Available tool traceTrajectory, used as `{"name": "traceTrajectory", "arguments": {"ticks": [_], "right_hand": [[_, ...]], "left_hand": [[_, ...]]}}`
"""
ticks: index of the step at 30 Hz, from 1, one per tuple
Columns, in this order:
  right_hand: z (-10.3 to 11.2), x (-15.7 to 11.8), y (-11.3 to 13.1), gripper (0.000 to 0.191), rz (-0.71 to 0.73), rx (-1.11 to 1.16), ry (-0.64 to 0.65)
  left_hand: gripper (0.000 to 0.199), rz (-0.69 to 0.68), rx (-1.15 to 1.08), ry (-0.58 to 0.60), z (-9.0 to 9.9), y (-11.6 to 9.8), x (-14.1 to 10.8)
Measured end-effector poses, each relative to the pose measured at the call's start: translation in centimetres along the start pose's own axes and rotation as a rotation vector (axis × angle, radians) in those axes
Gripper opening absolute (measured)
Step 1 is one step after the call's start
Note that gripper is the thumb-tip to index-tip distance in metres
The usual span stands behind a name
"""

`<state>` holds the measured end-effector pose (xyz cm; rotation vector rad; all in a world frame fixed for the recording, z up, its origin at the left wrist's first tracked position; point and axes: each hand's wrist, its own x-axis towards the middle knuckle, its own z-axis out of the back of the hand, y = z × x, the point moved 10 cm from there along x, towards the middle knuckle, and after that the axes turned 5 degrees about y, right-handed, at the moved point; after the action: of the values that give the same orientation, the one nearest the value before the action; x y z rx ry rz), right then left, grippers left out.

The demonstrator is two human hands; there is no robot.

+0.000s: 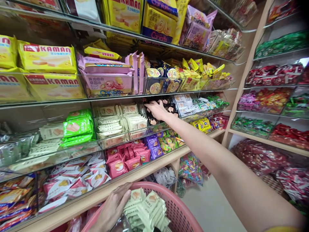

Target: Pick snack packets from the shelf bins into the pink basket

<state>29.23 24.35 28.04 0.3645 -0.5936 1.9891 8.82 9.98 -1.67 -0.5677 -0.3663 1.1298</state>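
Observation:
My right hand [156, 110] reaches into a shelf compartment and rests on small black packets [172, 109]; its fingers are spread and no packet is seen between them. At the bottom, my left hand [114, 204] lies over the rim of a pink basket [178, 206], its fingers stretched out beside the packets inside. Pale green wafer packets [149, 207] are piled in that basket. Cream-coloured packets [136, 124] stand in stacks just left of the black ones, behind a clear divider.
Clear-fronted shelves [135, 98] cross the view, with yellow packs [50, 58] and pink packs [108, 80] above. Red packets [127, 158] lie below. Side shelves [267, 138] of sweets rise at the right, over large bags [260, 158]. Pale floor [212, 206] shows beside the basket.

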Motion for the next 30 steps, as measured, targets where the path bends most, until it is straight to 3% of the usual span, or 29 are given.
{"name": "traceTrajectory", "arguments": {"ticks": [11, 17, 25, 30], "right_hand": [[0.7, 0.0, 0.1, 0.050, 0.011, -0.122, -0.036], [1.0, 0.4, -0.1, 0.029, 0.006, -0.166, -0.025], [1.1, 0.3, -0.1, 0.024, 0.069, -0.141, -0.073], [1.9, 0.0, -1.7, 0.023, -0.020, 0.009, -0.165]], "left_hand": [[0.066, -0.032, 0.041, -0.030, 0.1, 0.0, -0.1], [0.070, -0.030, 0.043, -0.009, -0.1, 0.2, -0.1], [0.065, -0.036, 0.027, -0.016, -0.1, 0.2, 0.0], [0.066, -0.032, 0.038, -0.007, -0.2, 0.2, 0.1]]}}
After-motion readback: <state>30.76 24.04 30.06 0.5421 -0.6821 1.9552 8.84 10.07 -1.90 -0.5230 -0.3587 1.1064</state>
